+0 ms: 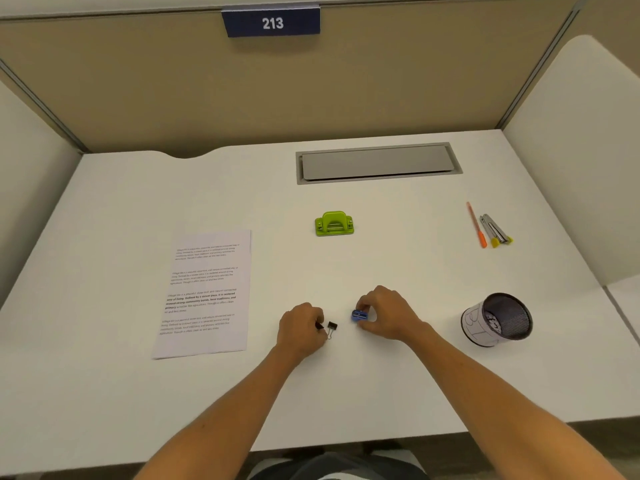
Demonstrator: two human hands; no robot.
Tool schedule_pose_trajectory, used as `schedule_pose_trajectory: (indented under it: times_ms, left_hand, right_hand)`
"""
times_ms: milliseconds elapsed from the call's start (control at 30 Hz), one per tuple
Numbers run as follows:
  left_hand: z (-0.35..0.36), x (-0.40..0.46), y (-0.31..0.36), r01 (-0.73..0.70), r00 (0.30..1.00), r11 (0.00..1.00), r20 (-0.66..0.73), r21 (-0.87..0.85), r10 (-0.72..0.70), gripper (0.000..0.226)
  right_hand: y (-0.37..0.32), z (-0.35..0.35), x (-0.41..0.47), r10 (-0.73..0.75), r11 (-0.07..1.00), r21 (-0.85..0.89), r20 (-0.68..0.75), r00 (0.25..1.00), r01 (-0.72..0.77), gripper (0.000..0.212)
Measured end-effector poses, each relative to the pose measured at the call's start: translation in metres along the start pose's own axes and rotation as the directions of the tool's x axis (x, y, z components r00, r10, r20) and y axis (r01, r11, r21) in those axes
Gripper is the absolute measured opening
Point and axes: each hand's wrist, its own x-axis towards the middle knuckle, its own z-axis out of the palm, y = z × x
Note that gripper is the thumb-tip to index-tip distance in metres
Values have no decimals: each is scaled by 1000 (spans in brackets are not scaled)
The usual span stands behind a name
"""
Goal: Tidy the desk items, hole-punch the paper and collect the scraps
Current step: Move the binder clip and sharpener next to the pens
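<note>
A printed sheet of paper (207,292) lies flat on the left of the white desk (104,209). A green hole punch (334,224) stands behind the middle. My left hand (301,329) pinches a small black binder clip (331,328) that touches the desk. Just to its right, my right hand (388,313) has its fingers closed around a small blue pencil sharpener (360,315) on the desk. A black mesh pen cup (497,320) with a white label stands at the right, with small items inside.
An orange pen (476,225) and a metal stapler with yellow tips (495,230) lie at the back right. A grey cable hatch (377,163) is set into the desk's rear. Beige partition walls enclose the desk on three sides.
</note>
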Motion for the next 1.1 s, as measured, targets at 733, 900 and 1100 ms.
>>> schedule_pose_trajectory:
  times_ms: [733,900,1100]
  left_hand:
    - [41,-5,54,204,932,972,-283,-115,-229,12]
    - [37,0,54,148,928,973,-314,-178,-199,18]
    - [14,34,90,27,949,978,-303,-206,-90,34]
  right_hand:
    - [48,-34,9,-161,986,-38,15,987,162,26]
    - [52,-39,14,-187,982,-40,5,982,187,24]
    - [78,-71,19,-167,986,-38,-95,981,164,24]
